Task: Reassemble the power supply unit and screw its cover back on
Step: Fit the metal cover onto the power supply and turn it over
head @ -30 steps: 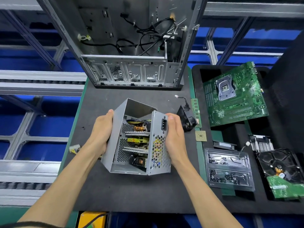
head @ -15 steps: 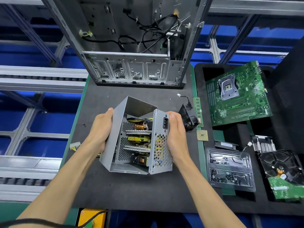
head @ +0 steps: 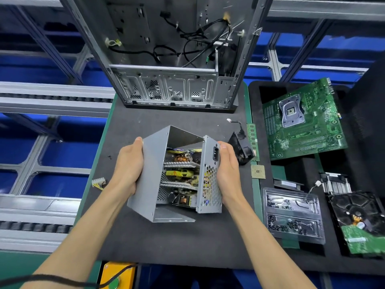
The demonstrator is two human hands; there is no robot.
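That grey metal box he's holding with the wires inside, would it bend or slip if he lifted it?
The metal box probably flexes a little: its thin sheet cover gapes open on one side. It likely feels heavy for its size, given the copper coils inside. The left hand and right hand press opposite sides, so bare metal might slip.

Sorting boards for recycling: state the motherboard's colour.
Green, with a silver CPU socket; the motherboard shows only in the head view.
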